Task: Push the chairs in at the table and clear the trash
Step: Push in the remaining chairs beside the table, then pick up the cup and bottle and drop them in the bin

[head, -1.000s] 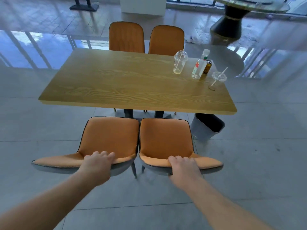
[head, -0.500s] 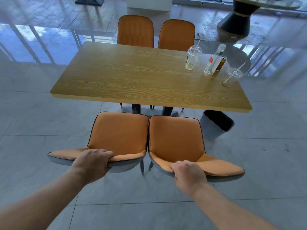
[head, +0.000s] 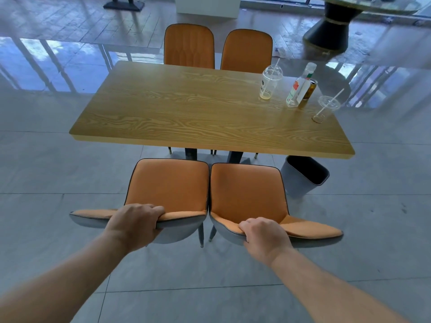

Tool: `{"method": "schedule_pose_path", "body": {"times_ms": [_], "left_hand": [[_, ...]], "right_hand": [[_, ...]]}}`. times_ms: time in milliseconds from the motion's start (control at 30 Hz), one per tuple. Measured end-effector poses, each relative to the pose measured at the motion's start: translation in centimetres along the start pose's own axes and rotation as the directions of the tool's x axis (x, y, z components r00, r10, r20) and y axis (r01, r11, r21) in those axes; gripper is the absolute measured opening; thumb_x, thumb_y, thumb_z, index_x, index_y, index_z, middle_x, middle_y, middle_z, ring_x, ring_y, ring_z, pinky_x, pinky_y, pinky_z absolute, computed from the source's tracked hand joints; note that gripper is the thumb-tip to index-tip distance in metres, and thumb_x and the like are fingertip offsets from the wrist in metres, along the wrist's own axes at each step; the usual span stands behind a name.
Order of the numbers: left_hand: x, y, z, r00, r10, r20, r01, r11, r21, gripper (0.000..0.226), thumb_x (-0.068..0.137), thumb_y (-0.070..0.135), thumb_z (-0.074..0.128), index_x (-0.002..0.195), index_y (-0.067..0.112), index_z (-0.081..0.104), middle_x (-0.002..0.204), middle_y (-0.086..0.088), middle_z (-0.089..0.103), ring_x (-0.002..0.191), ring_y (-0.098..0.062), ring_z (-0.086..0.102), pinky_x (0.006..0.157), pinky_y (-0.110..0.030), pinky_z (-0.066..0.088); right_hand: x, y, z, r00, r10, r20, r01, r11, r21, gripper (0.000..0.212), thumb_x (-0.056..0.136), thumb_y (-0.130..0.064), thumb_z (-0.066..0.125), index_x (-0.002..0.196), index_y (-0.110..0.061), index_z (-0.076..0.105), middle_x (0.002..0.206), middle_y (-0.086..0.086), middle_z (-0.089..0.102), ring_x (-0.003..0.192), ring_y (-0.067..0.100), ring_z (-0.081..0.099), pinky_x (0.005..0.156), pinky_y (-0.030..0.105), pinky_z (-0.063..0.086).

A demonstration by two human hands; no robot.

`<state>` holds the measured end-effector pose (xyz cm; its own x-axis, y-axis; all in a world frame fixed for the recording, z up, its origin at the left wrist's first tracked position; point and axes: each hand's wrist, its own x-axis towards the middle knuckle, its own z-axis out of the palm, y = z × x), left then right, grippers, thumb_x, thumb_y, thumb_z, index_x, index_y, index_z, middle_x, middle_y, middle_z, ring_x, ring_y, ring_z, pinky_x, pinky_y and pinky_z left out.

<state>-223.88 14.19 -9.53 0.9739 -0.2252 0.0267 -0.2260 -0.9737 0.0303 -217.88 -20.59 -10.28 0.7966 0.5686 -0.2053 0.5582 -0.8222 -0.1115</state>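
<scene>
Left hand (head: 135,223) and right hand (head: 264,236) clamped over padded orange chair backs (head: 172,183): rigid shells, likely light, best pushed from top edges.

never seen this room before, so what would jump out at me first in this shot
Two bare hands come up from the bottom edge: the left hand curls over the backrest of the near left chair, the right hand over that of the near right chair. Beyond them stretches the wooden table, with cups, a bottle and a can clustered at its far right end, and a grey bin below that end.
</scene>
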Motion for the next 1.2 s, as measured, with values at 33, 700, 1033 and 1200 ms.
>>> {"method": "schedule_pose_path", "body": {"times_ms": [33,700,1033,1200], "left_hand": [[-0.3,0.1,0.2,1.0,0.004,0.004,-0.004,1.0,0.011,0.032,0.064,0.025,0.087,0.068,0.028,0.055,0.056,0.009,0.056,0.039,-0.022,0.054,0.04,-0.024,0.033],[8.3,6.5,-14.3,0.965,-0.216,0.15,0.237,0.961,-0.141,0.102,0.076,0.096,0.039,0.157,0.035,0.031,0.163,0.004,0.037,0.148,-0.022,0.032,0.119,-0.048,0.032],[19.0,19.6,-34.9,0.967,0.011,-0.256,-0.037,0.995,-0.096,0.105,0.07,0.101,0.031,0.152,0.036,0.037,0.158,0.007,0.044,0.143,-0.022,0.04,0.112,-0.048,0.039],[22.8,30.3,-43.4,0.907,0.052,-0.418,-0.127,0.98,-0.155,0.101,0.07,0.098,0.041,0.151,0.036,0.04,0.156,0.006,0.048,0.14,-0.025,0.044,0.106,-0.049,0.043]], "right_hand": [[0.1,0.1,0.0,1.0,0.002,-0.008,-0.002,1.0,-0.001,0.013,0.09,-0.023,0.076,0.1,-0.029,0.072,0.088,-0.01,0.07,0.073,0.012,0.061,0.064,0.025,0.053],[-1.1,1.1,-16.5,0.966,0.191,-0.177,-0.183,0.981,0.063,0.089,0.09,-0.082,0.033,0.158,-0.027,0.027,0.162,0.004,0.037,0.149,0.028,0.03,0.121,0.052,0.028],[-11.4,10.5,-36.8,0.837,0.232,-0.496,-0.27,0.963,-0.005,0.093,0.085,-0.085,0.039,0.156,-0.025,0.03,0.158,0.008,0.041,0.144,0.03,0.034,0.118,0.05,0.03],[-19.6,17.1,-46.2,0.72,0.212,-0.66,-0.309,0.951,-0.031,0.09,0.087,-0.082,0.047,0.154,-0.021,0.038,0.153,0.009,0.047,0.14,0.031,0.039,0.112,0.049,0.035]]}}
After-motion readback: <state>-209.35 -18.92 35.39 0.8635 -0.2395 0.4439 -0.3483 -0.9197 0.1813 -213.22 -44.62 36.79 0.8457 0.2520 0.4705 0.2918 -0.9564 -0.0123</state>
